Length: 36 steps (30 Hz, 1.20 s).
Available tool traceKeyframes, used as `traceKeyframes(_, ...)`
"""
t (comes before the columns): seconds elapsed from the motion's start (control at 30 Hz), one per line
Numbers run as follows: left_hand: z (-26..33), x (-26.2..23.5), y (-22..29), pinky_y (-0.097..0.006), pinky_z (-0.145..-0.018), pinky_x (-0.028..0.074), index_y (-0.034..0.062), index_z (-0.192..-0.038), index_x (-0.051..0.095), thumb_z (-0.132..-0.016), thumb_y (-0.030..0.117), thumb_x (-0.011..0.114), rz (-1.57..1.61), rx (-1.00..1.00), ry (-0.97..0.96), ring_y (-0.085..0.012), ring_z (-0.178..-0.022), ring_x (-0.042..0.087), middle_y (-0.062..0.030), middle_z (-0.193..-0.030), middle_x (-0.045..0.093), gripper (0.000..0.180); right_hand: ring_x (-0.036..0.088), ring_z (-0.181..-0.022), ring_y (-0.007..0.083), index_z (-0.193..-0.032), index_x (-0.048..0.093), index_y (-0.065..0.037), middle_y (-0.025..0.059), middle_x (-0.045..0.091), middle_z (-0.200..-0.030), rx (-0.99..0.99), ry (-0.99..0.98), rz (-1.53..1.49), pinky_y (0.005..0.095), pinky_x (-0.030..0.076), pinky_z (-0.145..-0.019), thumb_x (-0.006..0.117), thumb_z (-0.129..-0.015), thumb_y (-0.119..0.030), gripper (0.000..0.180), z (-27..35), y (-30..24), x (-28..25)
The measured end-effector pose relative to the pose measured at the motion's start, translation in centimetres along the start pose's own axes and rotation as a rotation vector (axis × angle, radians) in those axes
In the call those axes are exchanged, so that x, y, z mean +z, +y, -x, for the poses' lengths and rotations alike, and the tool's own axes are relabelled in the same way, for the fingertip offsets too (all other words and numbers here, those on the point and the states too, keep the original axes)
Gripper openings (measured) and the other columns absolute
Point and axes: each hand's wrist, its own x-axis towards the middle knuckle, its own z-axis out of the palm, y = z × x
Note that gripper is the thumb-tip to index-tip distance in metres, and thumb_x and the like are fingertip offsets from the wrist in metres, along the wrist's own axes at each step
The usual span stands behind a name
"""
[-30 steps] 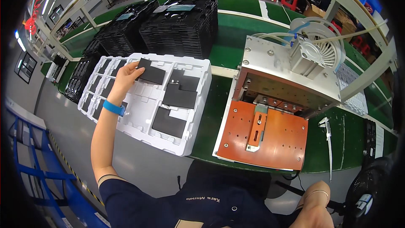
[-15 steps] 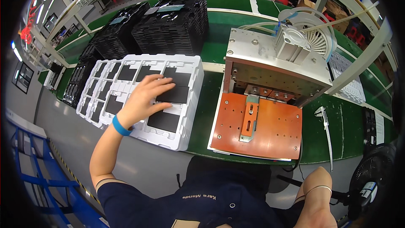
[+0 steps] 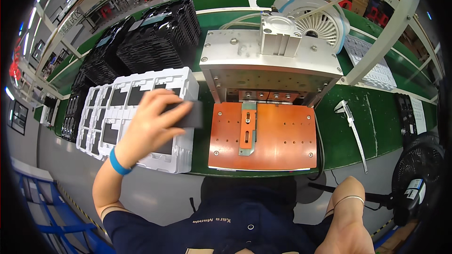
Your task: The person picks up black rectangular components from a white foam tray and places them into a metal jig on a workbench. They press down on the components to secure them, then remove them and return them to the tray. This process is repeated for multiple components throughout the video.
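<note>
My left hand [image 3: 153, 118], with a blue wristband, grips a flat dark rectangular piece [image 3: 193, 115] over the near right side of a white moulded tray [image 3: 184, 153]. Blur softens the piece's edges. Similar dark flat pieces [image 3: 118, 97] lie in the tray's pockets. To the right stands a metal press [image 3: 273, 70] with an orange base plate [image 3: 282, 136]; a slotted orange block [image 3: 248, 124] is fixed on that plate. My right hand [image 3: 351, 242] is low at the right, cut off by the picture's lower edge, so its fingers are hidden.
Tall stacks of black trays [image 3: 155, 42] stand behind the white tray. A caliper [image 3: 351, 122] lies on the green table [image 3: 336, 148] right of the press. A black fan [image 3: 414, 174] is at the near right, and a white fan [image 3: 325, 23] behind the press.
My left hand has closed on a dark piece and lifted it from the white tray. The view has shifted to the right; my right hand stays low.
</note>
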Motion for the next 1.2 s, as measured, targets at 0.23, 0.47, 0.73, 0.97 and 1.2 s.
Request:
traceKeyframes(0.23,-6.5,6.9,9.4,-0.041,-0.093,0.048,0.0097,-0.125,0.063,-0.074,0.027,0.081,0.324,0.281,-0.047,-0.0301,-0.114,0.055,-0.0109,-0.116,0.057,0.056,0.062,-0.102,0.0176,-0.115,0.064,-0.007,0.0039,0.067,-0.108,0.062,0.059,-0.126,0.0331,0.050,-0.089,0.057,-0.101,-0.033,0.030,0.5,0.3,-0.6)
traceKeyframes(0.47,-7.0,10.8,10.2,-0.043,-0.095,0.047,0.0038,-0.127,0.060,-0.081,0.024,0.075,0.209,0.241,-0.105,-0.0327,-0.118,0.053,-0.0149,-0.120,0.056,0.053,0.056,-0.110,0.0257,-0.124,0.055,-0.011,0.0094,0.059,-0.114,0.401,-0.312,-0.212,0.0395,0.048,-0.087,0.057,-0.098,-0.036,0.037,6.2,0.0,-4.1)
traceKeyframes(0.73,-3.2,8.4,8.7,-0.046,-0.103,0.044,0.0004,-0.133,0.057,-0.093,0.038,0.062,0.111,0.300,-0.217,-0.0324,-0.135,0.047,-0.0212,-0.140,0.053,0.055,0.059,-0.099,0.0235,-0.105,0.072,-0.010,0.0025,0.064,-0.108,1.086,-1.600,-0.498,0.0380,0.044,-0.086,0.075,-0.077,-0.007,0.028,14.3,-1.5,-0.6)
traceKeyframes(0.97,-3.0,9.7,7.9,-0.047,-0.107,0.041,0.0040,-0.133,0.058,-0.092,0.049,0.061,0.011,0.400,-0.169,-0.0294,-0.130,0.053,-0.0197,-0.140,0.055,0.061,0.055,-0.099,0.0229,-0.105,0.071,-0.011,0.0021,0.060,-0.107,0.976,-1.692,-0.526,0.0366,0.043,-0.079,0.076,-0.075,-0.009,0.031,16.3,-3.1,0.2)
traceKeyframes(1.2,-3.4,9.8,7.3,-0.048,-0.106,0.041,0.0040,-0.131,0.059,-0.093,0.060,0.054,0.029,0.425,-0.145,-0.0270,-0.128,0.054,-0.0195,-0.134,0.060,0.068,0.055,-0.104,0.0250,-0.105,0.072,-0.012,0.0031,0.061,-0.110,0.894,-1.693,-0.507,0.0371,0.044,-0.084,0.077,-0.076,-0.014,0.030,16.9,-2.8,1.5)
